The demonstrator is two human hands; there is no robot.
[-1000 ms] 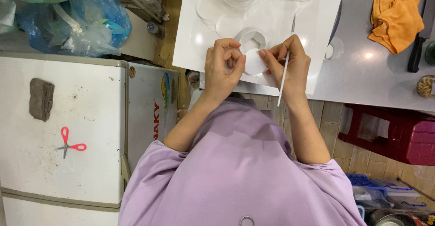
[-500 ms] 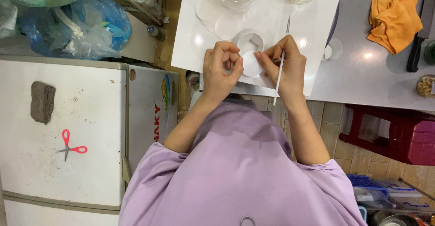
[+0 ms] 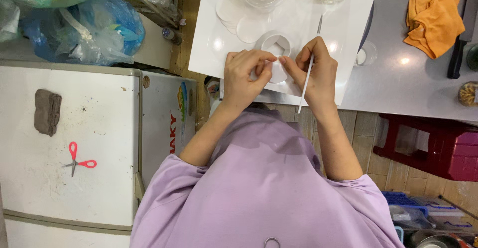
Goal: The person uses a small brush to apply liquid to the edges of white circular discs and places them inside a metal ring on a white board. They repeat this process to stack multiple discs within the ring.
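A grey counter carries a white tray, with an orange cloth far right and a white fridge with red scissors at left. Over the tray's near edge, the left hand and right hand pinch a white round pad between closed fingertips; the right also grips a thin white stick.

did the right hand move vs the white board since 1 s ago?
Barely. The right hand stays at the near edge of the white board, just below the white ring, thin stick in its grip; no clear shift either way.
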